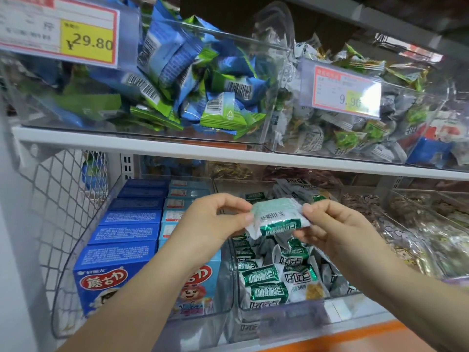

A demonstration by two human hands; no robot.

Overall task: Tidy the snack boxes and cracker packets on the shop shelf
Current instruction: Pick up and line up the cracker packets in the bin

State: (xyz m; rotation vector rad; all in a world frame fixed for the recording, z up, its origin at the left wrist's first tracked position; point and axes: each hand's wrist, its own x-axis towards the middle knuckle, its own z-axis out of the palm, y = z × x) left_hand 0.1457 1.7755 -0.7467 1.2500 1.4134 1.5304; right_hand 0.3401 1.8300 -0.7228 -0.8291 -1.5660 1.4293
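We see bright, even shop light from above; soft shadows only. Glare streaks on clear bins (281, 72) and white sheen on shelf edge (177, 148). We note wide-angle bend: shelf line bows, price tag (61, 29) at top left skewed and smeared. Bottom edge blurred, front strip (291, 323) hazy. Centre sharp: we read barcode on packet (276, 219). Under upper shelf, back of lower bins dim. Far right corner smeared too.

Head-worn, close, facing shelf (228, 153)
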